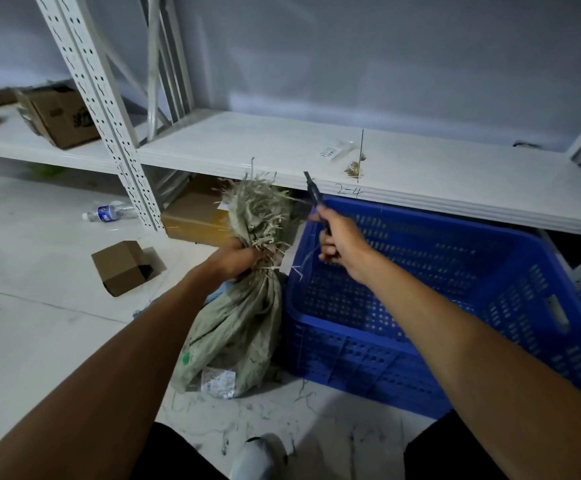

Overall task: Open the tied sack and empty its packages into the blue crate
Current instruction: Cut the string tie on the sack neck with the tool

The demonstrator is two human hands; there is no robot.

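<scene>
A grey-green woven sack (pixel 237 327) stands on the floor just left of the blue crate (pixel 438 358). Its neck is bunched and its frayed top fans out above. My left hand (pixel 237 259) grips that neck at the tie. My right hand (pixel 339 239) holds a dark utility knife (pixel 315 194) over the crate's near left corner, blade pointing up and away from the sack. A thin pale strand hangs below this hand. The crate's inside looks empty. A white label shows on the sack's base.
A white metal shelf (pixel 420 174) runs right behind the crate and sack, with its perforated upright (pixel 109 133) to the left. A small open cardboard box (pixel 126 266) and a water bottle (pixel 109 212) lie on the floor at left. Frayed threads litter the floor by my shoe (pixel 257 459).
</scene>
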